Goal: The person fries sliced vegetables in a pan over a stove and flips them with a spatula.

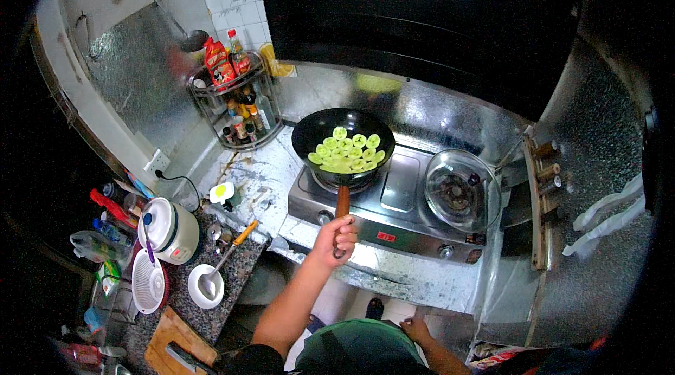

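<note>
My left hand [336, 241] is closed around the brown wooden handle [342, 201] of a black wok [309, 137], which sits over the left burner of the stove. Pale green cucumber-like slices [349, 153] lie spread over the wok's bottom and near wall. Down beside my body on the right hangs my right hand [416, 330], away from the stove. Its fingers are loosely bent and partly seen, and nothing shows in them.
A glass lid [462, 189] covers the stove's right burner. Bottles fill a corner rack [235, 111] at the back left. On the left counter are a white rice cooker [177, 231], a white bowl [197, 297] with an orange-handled ladle [228, 251], a basket [149, 291] and a cutting board [163, 338] with a knife.
</note>
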Demonstrator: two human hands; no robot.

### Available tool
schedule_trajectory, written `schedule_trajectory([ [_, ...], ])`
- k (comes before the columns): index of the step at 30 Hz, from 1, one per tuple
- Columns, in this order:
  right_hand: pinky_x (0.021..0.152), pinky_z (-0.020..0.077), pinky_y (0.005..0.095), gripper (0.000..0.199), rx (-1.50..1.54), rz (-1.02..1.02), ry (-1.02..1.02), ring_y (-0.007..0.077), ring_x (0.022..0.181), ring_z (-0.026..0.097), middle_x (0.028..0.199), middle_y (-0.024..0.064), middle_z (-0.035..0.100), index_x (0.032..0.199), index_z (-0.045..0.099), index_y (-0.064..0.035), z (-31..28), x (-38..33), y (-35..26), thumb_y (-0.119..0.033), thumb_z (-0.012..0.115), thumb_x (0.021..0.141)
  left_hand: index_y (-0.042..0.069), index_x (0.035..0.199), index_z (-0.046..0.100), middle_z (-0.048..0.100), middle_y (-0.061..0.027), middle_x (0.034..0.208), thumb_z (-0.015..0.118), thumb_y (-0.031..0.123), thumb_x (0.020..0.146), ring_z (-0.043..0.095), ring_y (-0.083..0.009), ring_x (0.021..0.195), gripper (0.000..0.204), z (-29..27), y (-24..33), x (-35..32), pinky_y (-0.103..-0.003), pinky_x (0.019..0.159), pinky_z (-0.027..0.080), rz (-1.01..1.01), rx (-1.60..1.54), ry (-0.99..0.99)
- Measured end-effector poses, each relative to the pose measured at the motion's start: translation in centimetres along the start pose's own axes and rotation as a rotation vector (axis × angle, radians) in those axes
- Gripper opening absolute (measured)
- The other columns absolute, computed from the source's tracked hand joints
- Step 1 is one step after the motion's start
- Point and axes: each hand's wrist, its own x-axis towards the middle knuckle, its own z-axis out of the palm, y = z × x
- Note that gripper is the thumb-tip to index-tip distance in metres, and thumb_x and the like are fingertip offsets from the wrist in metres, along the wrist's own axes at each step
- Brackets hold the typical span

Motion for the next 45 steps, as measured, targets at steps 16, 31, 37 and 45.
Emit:
schedule_trajectory([
  [16,0.048,0.0464,0.035,0.025,-0.513,-0.321,-0.176,0.0197,0.06,0.059,0.074,0.0073,0.061,0.085,0.058,-0.0093,3.4,3.1,9.9,-0.022,0.037,0.088,0.012,0.073,0.04,0.039,0.0049,0.053,0.057,0.016,0.081,0.032,-0.0038,0.038,0.019,0.0,1.1,-3.0,-0.019,0.03,0.023,0.166,0.731,0.545],
  [31,0.045,0.047,0.0339,0.025,-0.615,-0.426,-0.082,0.0213,0.048,0.057,0.066,0.0068,0.06,0.081,0.059,-0.0089,5.7,6.6,13.6,-0.033,0.057,0.075,0.013,0.077,0.04,0.038,0.0052,0.054,0.057,0.014,0.079,0.033,-0.0047,0.039,0.017,-3.3,1.9,-2.1,-0.021,0.032,0.025,0.192,0.823,0.572],
  [37,0.05,0.0494,0.037,0.017,-0.195,-0.226,-0.1,0.0219,0.061,0.061,0.066,0.0046,0.061,0.083,0.059,-0.0072,4.1,3.9,11.2,-0.022,0.052,0.08,0.013,0.073,0.038,0.038,0.0048,0.053,0.058,0.015,0.078,0.035,-0.0062,0.039,0.021,-5.0,1.9,-1.8,-0.022,0.032,0.026,0.208,0.885,0.595],
  [45,0.054,0.0485,0.0366,0.017,0.962,0.113,-0.165,0.0239,0.06,0.06,0.069,0.0094,0.062,0.074,0.061,-0.0063,9.5,6.2,16.8,-0.022,0.054,0.077,0.011,0.074,0.041,0.042,0.0022,0.054,0.057,0.012,0.075,0.038,-0.0082,0.038,0.016,-5.5,2.0,-0.7,-0.023,0.032,0.03,0.269,0.95,0.629],
])
